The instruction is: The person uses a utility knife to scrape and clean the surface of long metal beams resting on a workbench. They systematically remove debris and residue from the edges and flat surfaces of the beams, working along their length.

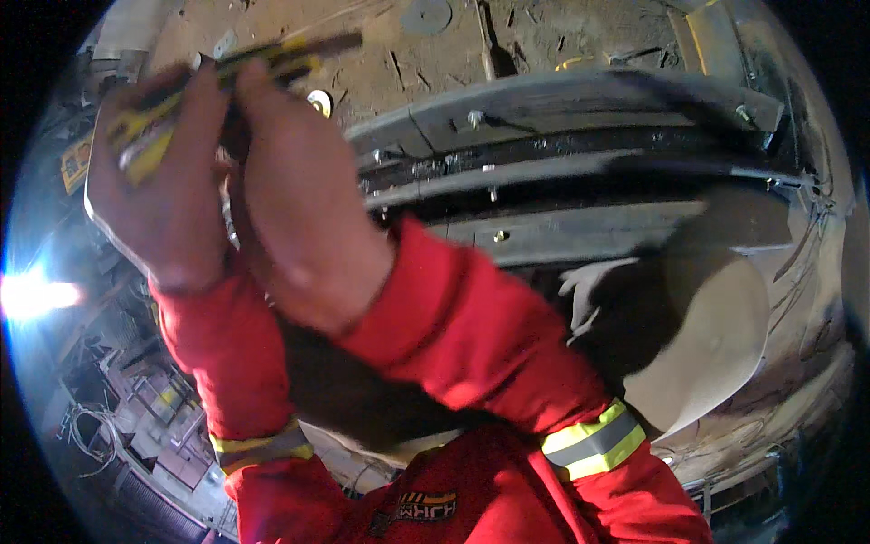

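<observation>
Red fabric sleeves [480, 326] with yellow-and-silver reflective bands [594, 442] lie closest to you, both forearms slanting up toward your bare hands at the upper left. Your left grip [172, 213] is closed around a slim yellow-and-black tool [299, 45] whose outline is too blurred to name, or to say whether it is one piece or several; its dark end juts past your fingers toward the upper right. Your right grip [313, 186] is at the same tool, just beside the left, but whether it pinches the tool or merely steadies it you cannot tell. The tool is up near the camera, to the left of the long grey steel bars [580, 104], which carry a silver-coloured bolt [476, 119] and a small brass-coloured bolt [501, 236]. If your fingers slacken, the tool could drop onto the brown, dirt-covered ground [381, 86] or slide into a dark gap between the bars. With your hands so close, one might knock the other's hold loose. Glare from the harsh white light [41, 296] at your left, and the deep shadows, could make you misjudge an edge.
</observation>
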{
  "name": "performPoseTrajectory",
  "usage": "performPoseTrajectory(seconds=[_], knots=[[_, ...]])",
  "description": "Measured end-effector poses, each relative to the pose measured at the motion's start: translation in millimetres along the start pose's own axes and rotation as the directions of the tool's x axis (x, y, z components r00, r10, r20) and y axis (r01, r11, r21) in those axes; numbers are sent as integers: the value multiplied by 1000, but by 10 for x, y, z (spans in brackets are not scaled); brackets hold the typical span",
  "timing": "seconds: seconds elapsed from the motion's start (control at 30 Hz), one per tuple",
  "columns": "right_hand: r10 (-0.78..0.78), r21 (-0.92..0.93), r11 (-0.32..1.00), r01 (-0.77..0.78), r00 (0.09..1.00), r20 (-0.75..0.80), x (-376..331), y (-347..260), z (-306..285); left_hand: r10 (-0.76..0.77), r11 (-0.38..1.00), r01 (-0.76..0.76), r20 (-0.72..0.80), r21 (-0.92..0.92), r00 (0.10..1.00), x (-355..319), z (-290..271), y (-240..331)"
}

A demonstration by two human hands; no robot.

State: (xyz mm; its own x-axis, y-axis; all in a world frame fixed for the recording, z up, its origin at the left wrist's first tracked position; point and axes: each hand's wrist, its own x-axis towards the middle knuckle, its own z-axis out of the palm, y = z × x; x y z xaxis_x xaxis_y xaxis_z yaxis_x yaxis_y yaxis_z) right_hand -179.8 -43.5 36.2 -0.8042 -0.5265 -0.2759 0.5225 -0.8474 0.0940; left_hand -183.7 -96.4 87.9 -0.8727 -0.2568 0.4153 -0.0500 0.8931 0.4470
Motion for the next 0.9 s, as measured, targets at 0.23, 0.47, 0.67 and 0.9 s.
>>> performPoseTrajectory(seconds=[0.23,0.47,0.67,0.9], knots=[[110,172,984,-41,902,-417,-396,63,-121,-333,914,388,327,-120,884,-277,-35,-83],[75,238,971,7,940,-334,-383,114,-430,-313,887,447,555,-120,771,-322,224,-192],[47,271,962,27,964,-263,-350,80,-516,-273,907,404,558,-122,783,-319,320,-259],[93,308,951,10,943,-320,-363,26,-383,-330,881,461,560,-106,760,-275,276,-187]])
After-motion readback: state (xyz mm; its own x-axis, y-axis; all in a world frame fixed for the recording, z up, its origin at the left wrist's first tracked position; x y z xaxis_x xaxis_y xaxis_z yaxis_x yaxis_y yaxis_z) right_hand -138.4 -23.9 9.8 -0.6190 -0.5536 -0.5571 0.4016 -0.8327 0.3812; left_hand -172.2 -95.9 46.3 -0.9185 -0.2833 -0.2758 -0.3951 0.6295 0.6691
